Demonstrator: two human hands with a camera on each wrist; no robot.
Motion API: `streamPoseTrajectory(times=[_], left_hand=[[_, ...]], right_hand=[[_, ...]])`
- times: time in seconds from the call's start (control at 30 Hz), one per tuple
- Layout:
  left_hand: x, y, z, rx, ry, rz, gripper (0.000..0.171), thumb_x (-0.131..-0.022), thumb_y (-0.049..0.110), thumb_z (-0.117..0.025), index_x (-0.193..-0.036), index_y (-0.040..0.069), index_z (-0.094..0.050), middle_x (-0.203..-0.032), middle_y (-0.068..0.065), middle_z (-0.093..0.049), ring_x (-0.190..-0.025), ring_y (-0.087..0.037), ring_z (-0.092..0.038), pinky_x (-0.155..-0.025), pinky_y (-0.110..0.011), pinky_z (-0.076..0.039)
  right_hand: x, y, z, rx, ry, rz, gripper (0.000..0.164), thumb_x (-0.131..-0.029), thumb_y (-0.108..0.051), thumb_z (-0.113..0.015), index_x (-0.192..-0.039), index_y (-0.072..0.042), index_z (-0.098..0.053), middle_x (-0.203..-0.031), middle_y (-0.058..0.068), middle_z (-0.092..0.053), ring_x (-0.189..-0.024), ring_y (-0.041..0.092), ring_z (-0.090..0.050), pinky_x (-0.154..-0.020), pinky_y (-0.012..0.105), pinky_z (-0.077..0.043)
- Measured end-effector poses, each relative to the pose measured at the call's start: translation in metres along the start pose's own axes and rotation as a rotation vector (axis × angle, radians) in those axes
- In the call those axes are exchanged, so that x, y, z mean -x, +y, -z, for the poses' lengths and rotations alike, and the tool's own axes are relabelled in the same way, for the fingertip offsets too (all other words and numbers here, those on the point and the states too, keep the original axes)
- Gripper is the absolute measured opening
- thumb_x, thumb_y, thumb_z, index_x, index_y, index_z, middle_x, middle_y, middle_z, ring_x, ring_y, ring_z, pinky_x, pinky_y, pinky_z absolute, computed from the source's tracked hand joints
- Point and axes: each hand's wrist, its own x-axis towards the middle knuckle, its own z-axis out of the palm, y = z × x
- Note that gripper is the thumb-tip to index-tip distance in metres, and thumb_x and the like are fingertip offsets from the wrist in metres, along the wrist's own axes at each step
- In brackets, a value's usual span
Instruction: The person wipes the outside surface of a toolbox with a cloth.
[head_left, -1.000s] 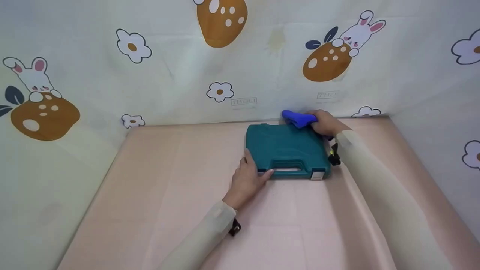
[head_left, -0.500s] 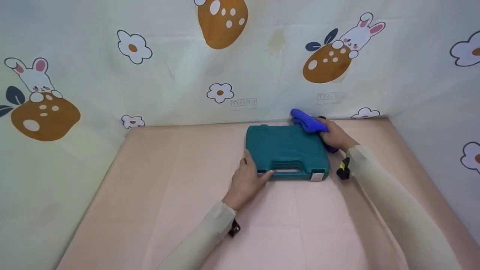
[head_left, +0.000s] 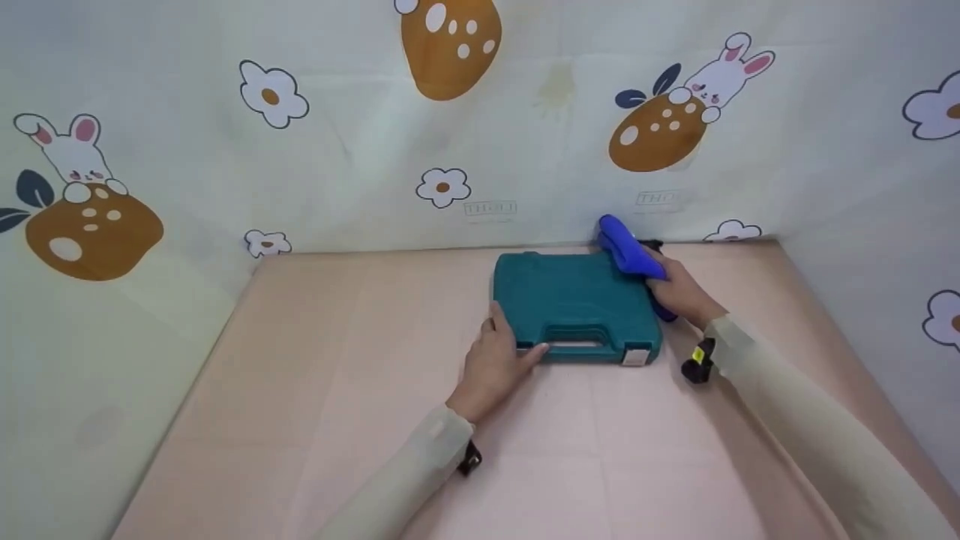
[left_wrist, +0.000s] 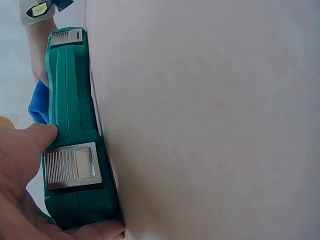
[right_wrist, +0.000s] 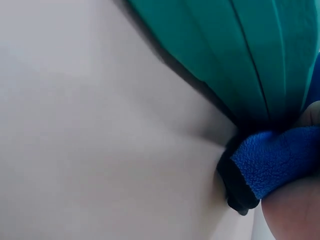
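Toward the far right of the table (head_left: 360, 375), the right hand (head_left: 681, 292) grasps a blue cloth (head_left: 628, 251) against the right side of the green case (head_left: 570, 289); most of the cloth lies just far and left of that hand, its long axis slanting far-left to near-right. Flat, the case stretches left to right, handle (head_left: 577, 352) facing near, while the left hand (head_left: 491, 367), farther from the cloth, grips its near-left corner between thumb and fingers.

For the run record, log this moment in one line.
left hand: grips teal case, near left corner | right hand: holds blue cloth at case's right side | case: closed, flat on table
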Motion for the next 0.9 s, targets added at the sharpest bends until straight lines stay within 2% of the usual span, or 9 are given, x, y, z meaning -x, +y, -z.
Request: streamPoseTrajectory(times=[0.23,0.53,0.77,0.9], left_hand=[[0.000,0.001,0.000,-0.016,-0.002,0.008,0.108,-0.094,0.059,-0.065,-0.160,-0.004,-0.008,-0.155,-0.029,-0.034,-0.130,-0.040,-0.051,-0.103,-0.048,-0.044],[0.001,-0.001,0.000,-0.017,0.011,-0.017,0.107,-0.095,0.058,-0.065,-0.159,-0.006,-0.009,-0.153,-0.032,-0.035,-0.128,-0.040,-0.052,-0.103,-0.048,-0.045],[0.000,0.002,0.000,-0.049,0.032,-0.026,0.107,-0.094,0.058,-0.065,-0.158,-0.008,-0.012,-0.148,-0.032,-0.041,-0.119,-0.040,-0.059,-0.097,-0.048,-0.050],[0.000,0.002,-0.001,-0.041,0.033,-0.026,0.106,-0.094,0.057,-0.066,-0.159,-0.008,-0.012,-0.149,-0.032,-0.041,-0.119,-0.040,-0.059,-0.098,-0.048,-0.049]], right_hand=[[0.012,0.002,-0.003,-0.024,0.002,-0.001,0.071,-0.098,0.008,-0.035,-0.163,-0.006,-0.012,-0.164,0.021,-0.020,-0.150,0.039,-0.016,-0.117,0.056,-0.012],[0.030,-0.002,-0.008,-0.081,-0.009,0.008,0.067,-0.101,0.006,-0.034,-0.163,-0.007,-0.012,-0.165,0.019,-0.021,-0.150,0.036,-0.018,-0.117,0.055,-0.013],[0.045,-0.003,-0.013,-0.060,0.005,0.056,0.064,-0.101,0.007,-0.035,-0.162,-0.002,-0.018,-0.161,0.023,-0.028,-0.148,0.041,-0.022,-0.116,0.058,-0.016],[0.052,-0.001,-0.015,-0.056,0.017,0.073,0.063,-0.100,0.008,-0.036,-0.161,0.000,-0.019,-0.160,0.024,-0.029,-0.147,0.041,-0.024,-0.116,0.058,-0.018]])
